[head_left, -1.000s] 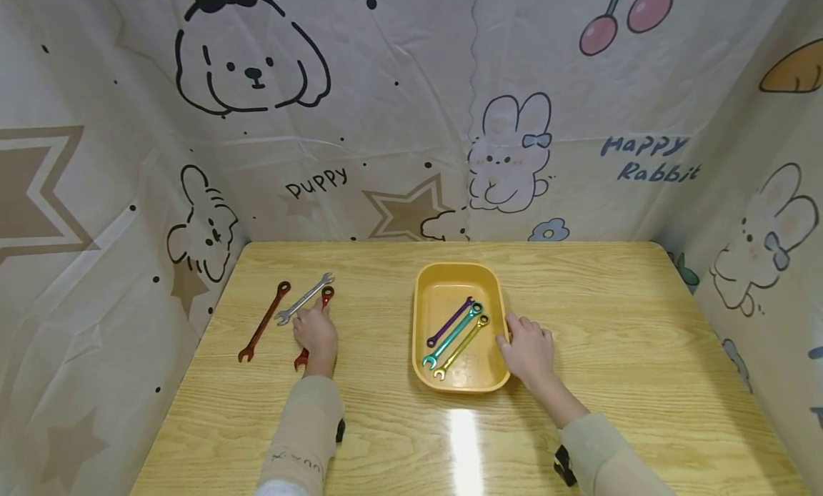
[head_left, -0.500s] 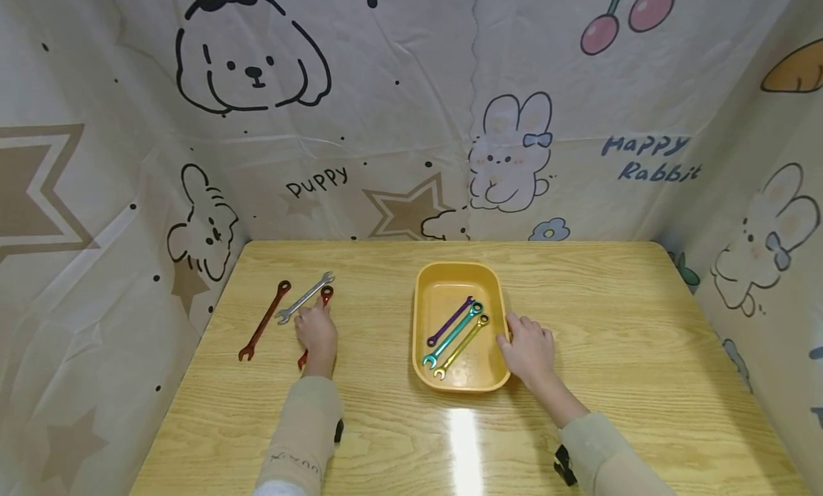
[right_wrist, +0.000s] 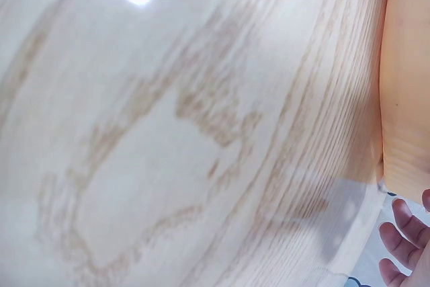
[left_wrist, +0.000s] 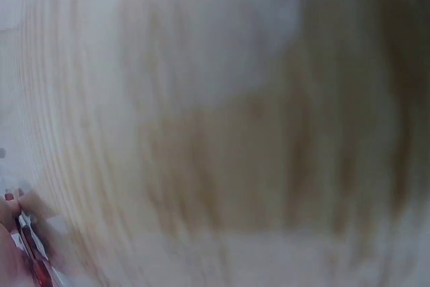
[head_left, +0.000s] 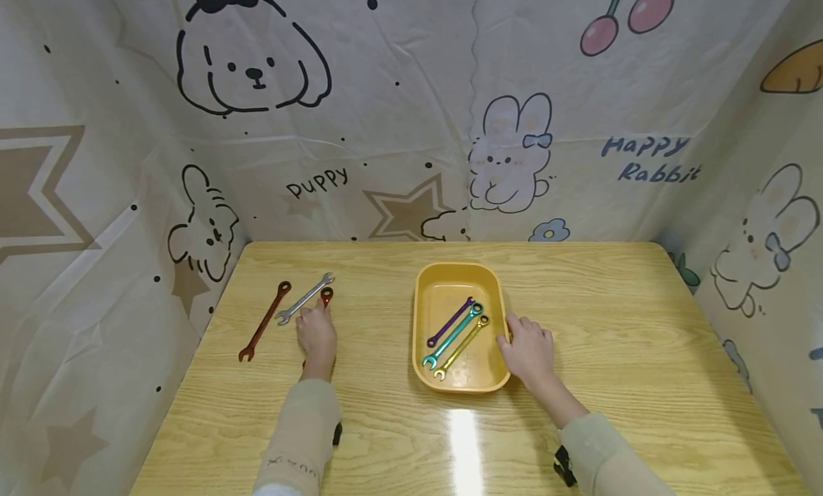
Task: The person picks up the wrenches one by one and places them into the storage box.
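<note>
Printed fabric [head_left: 398, 139] backed the wood-grain desk [head_left: 604, 310]. Toward its left edge, left grip [head_left: 317, 336] pinched a glossy red wrench [head_left: 326, 301]; right grip [head_left: 530, 347] lay spread.

Three wrenches [head_left: 452, 336] in tray [head_left: 479, 367] on table [head_left: 591, 289]

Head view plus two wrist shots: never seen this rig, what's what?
No machine here: these are a person's two bare hands at a wooden table. The head camera looks forward and down over everything. Each wrist camera looks at its own hand's work; both mostly catch tabletop, the left one blurred.

The left hand grips a red wrench, partly hidden beneath it. Nearby lie a silver wrench and another red wrench.

The right hand rests at the right side of a yellow tray and holds no wrench. Inside lie a purple wrench, a teal wrench and a gold wrench.
</note>
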Tool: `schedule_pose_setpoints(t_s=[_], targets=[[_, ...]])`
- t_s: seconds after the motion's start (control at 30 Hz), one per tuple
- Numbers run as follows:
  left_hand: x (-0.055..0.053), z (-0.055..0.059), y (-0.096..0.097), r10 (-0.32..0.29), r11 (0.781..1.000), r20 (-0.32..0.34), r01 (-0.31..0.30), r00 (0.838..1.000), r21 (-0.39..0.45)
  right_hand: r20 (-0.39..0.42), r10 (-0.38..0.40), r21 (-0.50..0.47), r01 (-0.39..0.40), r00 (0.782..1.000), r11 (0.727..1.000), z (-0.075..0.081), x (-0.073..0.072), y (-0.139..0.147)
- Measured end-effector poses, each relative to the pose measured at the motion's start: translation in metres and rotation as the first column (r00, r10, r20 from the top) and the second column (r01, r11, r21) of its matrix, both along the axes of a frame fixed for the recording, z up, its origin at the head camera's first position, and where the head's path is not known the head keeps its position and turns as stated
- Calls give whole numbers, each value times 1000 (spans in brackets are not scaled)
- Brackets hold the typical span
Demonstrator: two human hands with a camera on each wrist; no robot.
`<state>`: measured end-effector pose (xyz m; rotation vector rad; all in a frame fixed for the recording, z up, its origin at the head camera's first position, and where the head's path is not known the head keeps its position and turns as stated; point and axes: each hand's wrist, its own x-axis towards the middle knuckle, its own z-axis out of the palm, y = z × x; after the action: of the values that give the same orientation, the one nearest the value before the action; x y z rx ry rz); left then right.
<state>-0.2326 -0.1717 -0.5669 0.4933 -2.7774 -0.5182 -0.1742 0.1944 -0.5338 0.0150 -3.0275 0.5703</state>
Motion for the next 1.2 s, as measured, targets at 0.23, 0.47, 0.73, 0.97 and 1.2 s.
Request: schedule_pose_setpoints(t_s=[0.23,0.47,0.73,0.97,1.2], targets=[[-1,-3,0,-18,1000,-7,18,1000,5,-10,-2,6,2,1000,1000,-1,0,1],[1,0,4,-34,999,-2,34,999,42,-24,-2,14,2,1000,1000,-2,0,0],[0,6,12,-40,996,-45,43,998,77,-10,7,24,-6,1000,1000,-1,-1,1],[0,9,19,-55,994,-69,61,996,87,-6,7,17,-7,1000,1000,-1,0,1],[-1,10,26,-77,992,-95,86,992,89,4,7,14,-7,1000,1000,-1,0,1]])
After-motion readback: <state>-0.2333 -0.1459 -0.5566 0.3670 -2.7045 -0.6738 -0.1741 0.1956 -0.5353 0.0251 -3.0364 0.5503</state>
